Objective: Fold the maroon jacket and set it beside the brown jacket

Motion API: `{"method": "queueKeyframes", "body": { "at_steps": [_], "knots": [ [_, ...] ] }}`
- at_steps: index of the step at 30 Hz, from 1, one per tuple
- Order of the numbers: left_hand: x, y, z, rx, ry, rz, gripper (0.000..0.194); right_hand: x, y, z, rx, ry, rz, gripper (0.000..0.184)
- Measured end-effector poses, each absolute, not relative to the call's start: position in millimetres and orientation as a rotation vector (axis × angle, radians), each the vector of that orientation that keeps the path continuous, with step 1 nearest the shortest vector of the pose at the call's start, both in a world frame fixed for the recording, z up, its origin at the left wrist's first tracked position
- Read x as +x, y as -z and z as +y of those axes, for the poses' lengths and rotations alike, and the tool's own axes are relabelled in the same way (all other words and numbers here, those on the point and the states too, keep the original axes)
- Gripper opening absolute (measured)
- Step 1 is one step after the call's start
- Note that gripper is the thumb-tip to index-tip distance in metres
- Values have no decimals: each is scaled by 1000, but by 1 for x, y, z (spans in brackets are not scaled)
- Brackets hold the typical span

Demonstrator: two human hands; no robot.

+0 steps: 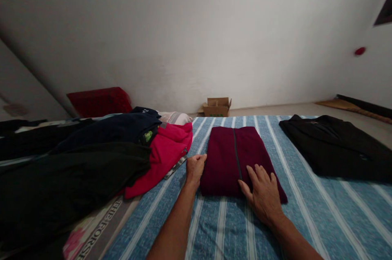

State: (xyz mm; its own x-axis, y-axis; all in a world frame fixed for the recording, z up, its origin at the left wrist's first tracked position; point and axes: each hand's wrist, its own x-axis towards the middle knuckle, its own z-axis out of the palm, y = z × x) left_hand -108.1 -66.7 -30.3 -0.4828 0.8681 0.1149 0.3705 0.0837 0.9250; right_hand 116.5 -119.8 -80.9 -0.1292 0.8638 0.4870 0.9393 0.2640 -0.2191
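We have the folded maroon garment [222, 158] on the striped cloth [321, 227]. Our left hand [194, 168] has narrow fingers, apparently pinching its edge; our right hand [266, 196] lies spread on top (looks like straightening). Next move calls for light, even pressure.

Dim, soft indoor light, with no lamp or window visible as its source. The white wall [196, 39] beyond the fingers is a flat grey, darkening toward the upper corners. No hard shadows or glare show. The dark clothes [70, 182] left of the fingers lose most fold detail, as does the black garment [339, 147] to their right. The picture is slightly soft and grainy; the wide lens stretches things near the edges, where the red spot [359, 51] looks smeared.
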Motion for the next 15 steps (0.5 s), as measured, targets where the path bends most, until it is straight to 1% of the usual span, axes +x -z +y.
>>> {"method": "queueKeyframes", "body": {
  "at_steps": [4, 9, 15],
  "knots": [
    [-107, 28, -67, 1219, -1397, 1864, 27, 119, 86, -117, -1611, 196, -2040, 59],
    [-104, 25, -68, 1174, -1381, 1829, 26, 117, 81, -122, -1624, 210, -2012, 57],
    [-100, 20, -67, 1450, -1192, 2111, 21, 115, 76, -125, -1638, 229, -2020, 55]
  ]
}}
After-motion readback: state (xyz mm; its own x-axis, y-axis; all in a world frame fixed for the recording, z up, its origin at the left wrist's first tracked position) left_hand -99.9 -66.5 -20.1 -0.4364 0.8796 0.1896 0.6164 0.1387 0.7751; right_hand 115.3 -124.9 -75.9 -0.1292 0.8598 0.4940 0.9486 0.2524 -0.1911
